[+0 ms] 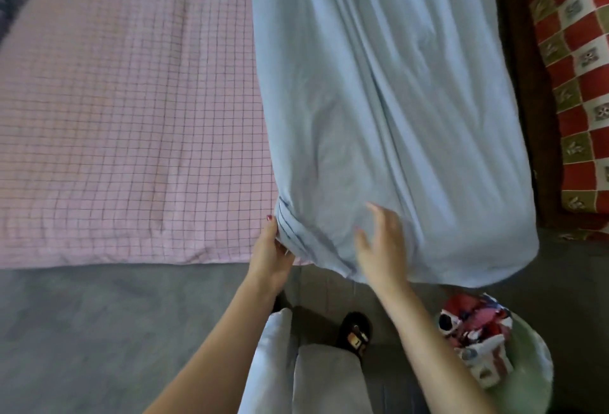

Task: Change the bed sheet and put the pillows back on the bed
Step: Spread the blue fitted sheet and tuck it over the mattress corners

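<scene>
Lying in a long folded strip down the right side of the bed, the light blue sheet (pixel 389 100) runs from the far edge to the near one, where its end sags over the side. It looks like the fresh sheet, laid out narrow so it can be opened across the bed.

The left hand (pixel 270 253) pinches the sheet's near left corner — its grip is closed on the bunched, stitched hem, most likely to anchor that corner while the rest is spread. The right hand (pixel 384 245) hovers over the near end of the sheet with fingers spread wide, holding nothing; whether it touches the cloth I cannot tell.

To the left, the bed (pixel 125 110) shows a pink checked cover not yet under the blue sheet, so the spreading step seems barely begun. No pillows are in view.

Further out, a pale green basket (pixel 530 377) of crumpled patterned cloth stands on the grey floor (pixel 82 331) at near right — and a red checked rug (pixel 580 61) lies beyond the bed's right side.
</scene>
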